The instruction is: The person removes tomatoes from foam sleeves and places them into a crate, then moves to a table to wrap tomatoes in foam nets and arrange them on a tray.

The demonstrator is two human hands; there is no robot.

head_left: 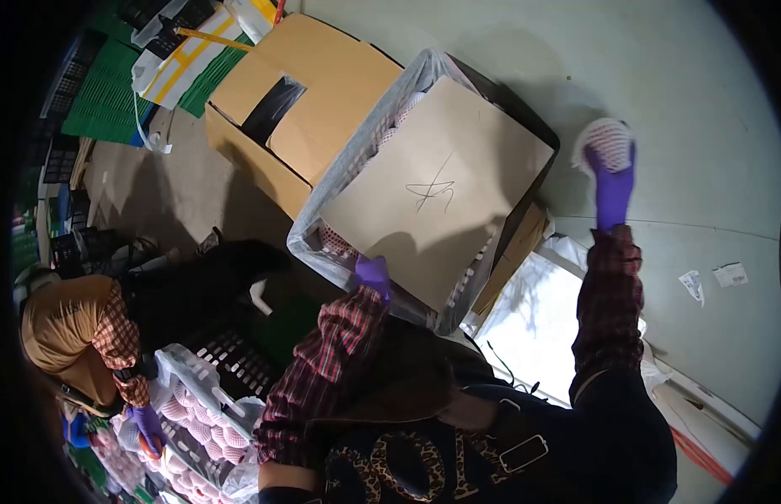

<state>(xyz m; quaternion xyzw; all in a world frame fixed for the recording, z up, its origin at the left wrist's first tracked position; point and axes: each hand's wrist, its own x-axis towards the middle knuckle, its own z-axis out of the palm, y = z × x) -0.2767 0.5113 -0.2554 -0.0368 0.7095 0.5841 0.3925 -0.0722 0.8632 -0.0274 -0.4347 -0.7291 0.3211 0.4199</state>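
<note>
My right hand (613, 189), in a purple glove, is stretched out to the right and closed around a round piece in a pink-and-white foam net (609, 144). My left hand (372, 273), gloved the same way, grips the near edge of a cardboard sheet (466, 181); its fingertips are hidden. A star-like pen mark shows on the sheet. The sheet covers most of a dark crate lined with clear plastic (306, 244). Along the sheet's left edge, more net-wrapped pieces (336, 241) peek out.
A cardboard box (323, 92) with a handle slot stands against the crate's far left side. At lower left, another person (80, 336) in purple gloves bends over a lined crate of net-wrapped pieces (201, 424). Stacked green crates (105, 109) stand at upper left. Paper scraps (730, 275) lie at right.
</note>
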